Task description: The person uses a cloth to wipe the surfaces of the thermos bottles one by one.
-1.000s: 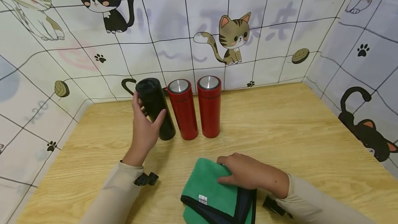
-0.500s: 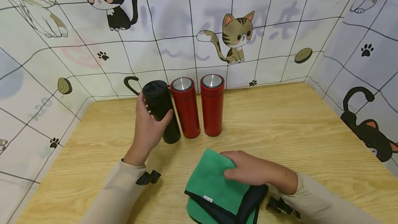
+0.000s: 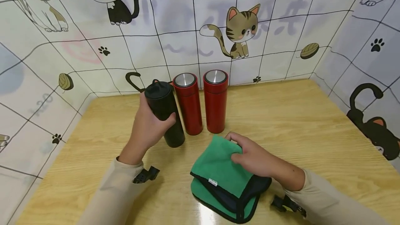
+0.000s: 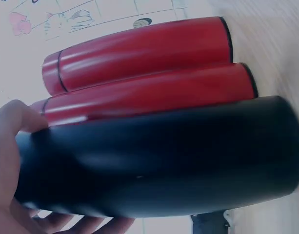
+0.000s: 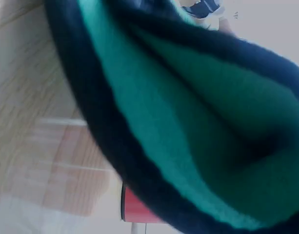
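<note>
My left hand [image 3: 148, 127] grips a black tumbler [image 3: 175, 133] round its upper body, thumb on the near side. The tumbler leans a little to the left at its top; in the left wrist view its dark body [image 4: 164, 161] fills the middle. Folded green cloth with dark edging [image 3: 215, 169] is pinched by my right hand [image 3: 254, 157] at its upper right corner. Close to the right wrist camera, the cloth [image 5: 159, 122] hides that hand's fingers. Just right of the tumbler stand two red thermos flasks, one nearer it [image 3: 190, 110] and one farther right [image 3: 215, 107].
All this is on a light wooden table [image 3: 297, 124]. Behind it and at both sides rise walls covered in a white cat-print sheet [image 3: 175, 16]. Black straps with small mounts sit at both wrists, the left mount [image 3: 147, 175] near the table surface.
The left hand has brought the black tumbler slightly right and nearer to me. The right hand has gripped the cloth and lifted its corner, shifting it forward and to the right.
</note>
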Demonstrator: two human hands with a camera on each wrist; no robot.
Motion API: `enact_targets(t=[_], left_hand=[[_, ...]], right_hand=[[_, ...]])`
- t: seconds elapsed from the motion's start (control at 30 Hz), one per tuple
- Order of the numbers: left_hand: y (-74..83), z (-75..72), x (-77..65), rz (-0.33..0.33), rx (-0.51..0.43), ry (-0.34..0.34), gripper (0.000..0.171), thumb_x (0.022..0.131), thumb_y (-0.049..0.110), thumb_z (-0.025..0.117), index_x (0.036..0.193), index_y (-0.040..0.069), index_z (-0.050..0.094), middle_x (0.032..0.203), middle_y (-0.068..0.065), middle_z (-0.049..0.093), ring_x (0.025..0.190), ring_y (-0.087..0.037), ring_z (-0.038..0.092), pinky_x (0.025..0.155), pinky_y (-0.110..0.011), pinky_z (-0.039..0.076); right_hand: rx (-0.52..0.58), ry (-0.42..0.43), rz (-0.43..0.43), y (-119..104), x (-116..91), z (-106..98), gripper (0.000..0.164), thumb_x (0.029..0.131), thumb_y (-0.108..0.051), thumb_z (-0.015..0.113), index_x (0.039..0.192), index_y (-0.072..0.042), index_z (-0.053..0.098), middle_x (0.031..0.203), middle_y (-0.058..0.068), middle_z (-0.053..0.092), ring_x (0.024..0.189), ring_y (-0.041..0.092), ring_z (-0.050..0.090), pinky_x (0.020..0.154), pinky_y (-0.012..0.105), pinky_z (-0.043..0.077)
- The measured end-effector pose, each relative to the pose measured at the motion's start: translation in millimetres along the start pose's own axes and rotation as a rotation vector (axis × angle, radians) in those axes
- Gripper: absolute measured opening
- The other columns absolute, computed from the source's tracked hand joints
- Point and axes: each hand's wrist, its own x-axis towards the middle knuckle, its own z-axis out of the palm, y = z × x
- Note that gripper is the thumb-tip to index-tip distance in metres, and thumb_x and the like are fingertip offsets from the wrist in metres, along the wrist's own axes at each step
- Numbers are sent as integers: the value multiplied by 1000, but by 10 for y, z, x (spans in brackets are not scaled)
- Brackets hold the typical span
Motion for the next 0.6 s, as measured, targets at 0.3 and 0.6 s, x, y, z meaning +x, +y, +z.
enact_targets(t=[0.3,0.6], left_hand=[[199,-218,-83,-32,41,-182,72,86,51,73,139,17,38,128,-4,63,122,-27,61,98,-53,50],[467,-173,-206,24,6,-299,74,82,51,78,140,23,43,126,7,65,115,-17,64,95,-47,53]], right_hand=[[-2,67,-1,-38,-28,-75,46,93,1,42,137,-8,52,116,12,63,92,22,61,78,33,54],[-116,286,-28,-167,-98,-168,38,100,-8,49,137,-15,55,125,9,64,99,23,62,83,38,52]])
